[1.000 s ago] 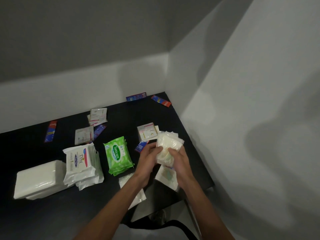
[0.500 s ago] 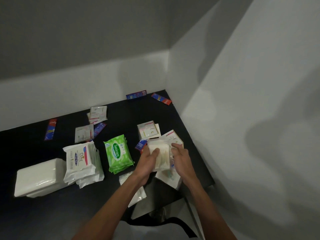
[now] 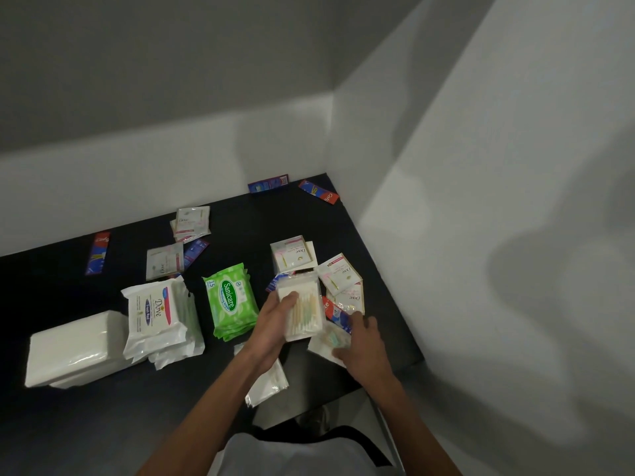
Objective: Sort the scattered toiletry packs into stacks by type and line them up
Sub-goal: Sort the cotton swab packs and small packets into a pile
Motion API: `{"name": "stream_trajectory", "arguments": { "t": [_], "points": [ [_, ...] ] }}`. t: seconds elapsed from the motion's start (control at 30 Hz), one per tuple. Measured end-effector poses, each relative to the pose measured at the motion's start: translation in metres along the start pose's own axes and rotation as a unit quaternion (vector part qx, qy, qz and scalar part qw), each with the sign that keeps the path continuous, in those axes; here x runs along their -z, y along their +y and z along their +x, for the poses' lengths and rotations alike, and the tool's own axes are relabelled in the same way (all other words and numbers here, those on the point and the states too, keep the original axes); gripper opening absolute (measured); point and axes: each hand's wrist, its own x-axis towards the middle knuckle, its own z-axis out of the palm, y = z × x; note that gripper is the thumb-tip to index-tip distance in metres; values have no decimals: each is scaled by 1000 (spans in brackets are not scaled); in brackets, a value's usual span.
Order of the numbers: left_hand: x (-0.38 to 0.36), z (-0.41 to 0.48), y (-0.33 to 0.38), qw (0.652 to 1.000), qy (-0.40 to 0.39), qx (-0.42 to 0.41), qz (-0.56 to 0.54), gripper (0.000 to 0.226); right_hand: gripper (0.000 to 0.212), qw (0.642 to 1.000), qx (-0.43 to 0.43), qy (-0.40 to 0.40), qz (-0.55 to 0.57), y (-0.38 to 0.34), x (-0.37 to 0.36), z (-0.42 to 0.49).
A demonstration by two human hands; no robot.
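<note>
My left hand (image 3: 275, 326) grips a stack of clear cotton swab packs (image 3: 302, 309) just above the black table (image 3: 103, 424), thumb on top. My right hand (image 3: 362, 341) lies over another clear swab pack (image 3: 326, 343) on the table at the front right, fingers reaching a red and blue toothpaste sachet (image 3: 335, 312). One more clear pack (image 3: 268, 384) lies under my left forearm. Left of my hands stand a green Sanicare wipes stack (image 3: 230, 300), a white Dove wipes stack (image 3: 154, 314) and white tissue packs (image 3: 75, 348).
Dove sachets lie scattered: two by the hands (image 3: 292, 252) (image 3: 338, 273), others further left (image 3: 164, 261) (image 3: 192, 219). Toothpaste sachets lie at the far left (image 3: 98, 252) and the back corner (image 3: 268, 183) (image 3: 319, 191). White walls close the back and right; the table's edge is near my right wrist.
Both hands held the swab stack upright, then laid it flat. My right hand has now let go and dropped onto the pack at the front right; my left hand keeps the stack.
</note>
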Motion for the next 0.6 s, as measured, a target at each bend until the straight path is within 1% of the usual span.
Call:
{"name": "stream_trajectory", "arguments": {
  "t": [0.07, 0.2, 0.27, 0.37, 0.43, 0.53, 0.6],
  "points": [
    [-1, 0, 0, 1000, -1, -1, -1, 31, 76, 1000, 0, 7, 18, 1, -2, 2],
    [1, -1, 0, 1000, -3, -8, 2, 31, 74, 996, 7, 38, -76, 8, -2, 4],
    [3, -1, 0, 1000, 0, -7, 5, 31, 70, 997, 6, 33, -72, 9, -1, 5],
    [5, -1, -1, 1000, 8, -7, 9, 30, 72, 999, 2, 38, -16, 8, 1, 6],
    [6, -1, -2, 1000, 15, -8, 18, 30, 78, 998, -10, 46, 52, 6, 3, 7],
    [7, -1, -4, 999, 20, -7, 28, 31, 84, 988, -37, 54, 140, 2, 9, 10],
    [8, -1, -5, 999, 22, -8, 32, 31, 87, 981, -36, 64, 182, 1, 15, 10]
  ]
}}
